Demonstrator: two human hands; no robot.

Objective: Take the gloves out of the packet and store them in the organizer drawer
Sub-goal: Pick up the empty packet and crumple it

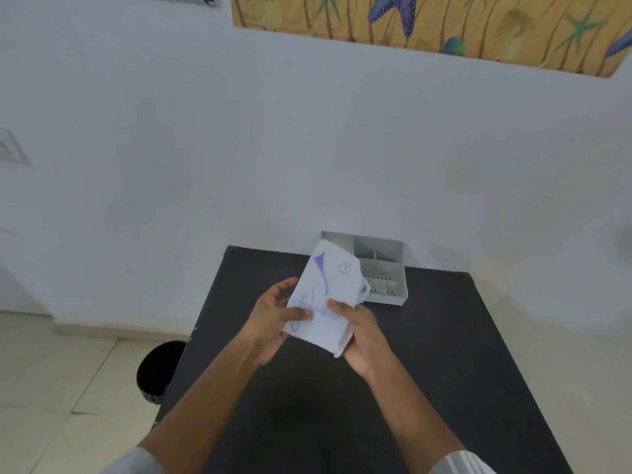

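left grip: left hand [273, 316] pinches the packet [325, 295], thumb pressed on the printed front and fingers behind; upper fingers loose at the left edge
right grip: right hand [362, 340] pinches the packet's lower right edge, thumb on front, fingers curled under
packet: white with blue print, held tilted in the air, in front of the organizer [386, 268], its top corner covering the organizer's left part
packet state: can't tell if it is open; no tear or flap is clear
gloves: not visible, probably still inside
organizer: grey divided tray, flat on the dark table [444, 336] at the far edge by the wall; the visible compartments hold nothing I can make out
step: early, packet in hand, opening not done, nothing stored
next move: likely find the opening edge, one hand holds the body while the other peels or tears, then draw the gloves out and carry them forward to the organizer
off-task: dark bin [160, 367] on the floor, well left of and nearer than the organizer; painting [410, 22] on the wall above it
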